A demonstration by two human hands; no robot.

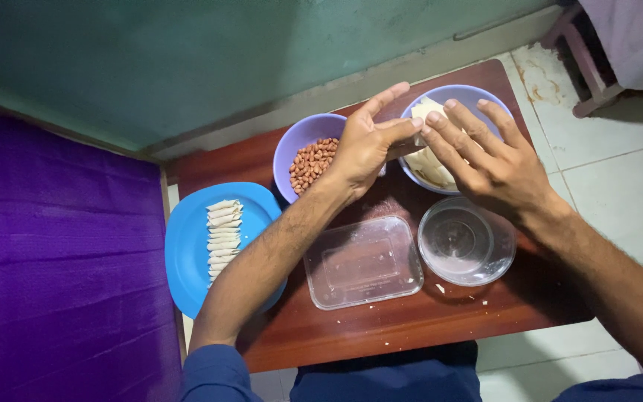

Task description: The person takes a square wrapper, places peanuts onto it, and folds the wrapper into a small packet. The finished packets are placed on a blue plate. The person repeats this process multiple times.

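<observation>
Nearest on the brown worktop (411, 320) lie a clear rectangular container (363, 262) and, to its right, a clear round bowl (466, 240). At the near left, a blue plate (187, 246) carries a column of folded pale wrappers (222, 237). Farther back, a purple bowl (299, 141) holds peanuts (313, 163); a second purple bowl (466, 95) to its right holds a stack of pale sheets (429, 167). Both hands meet above the gap between the two purple bowls. The left hand (366, 145) and right hand (489, 160) have their fingers extended and pinch a pale sheet (427, 110) between the fingertips; the grip itself is partly hidden, so this appears probable only.
</observation>
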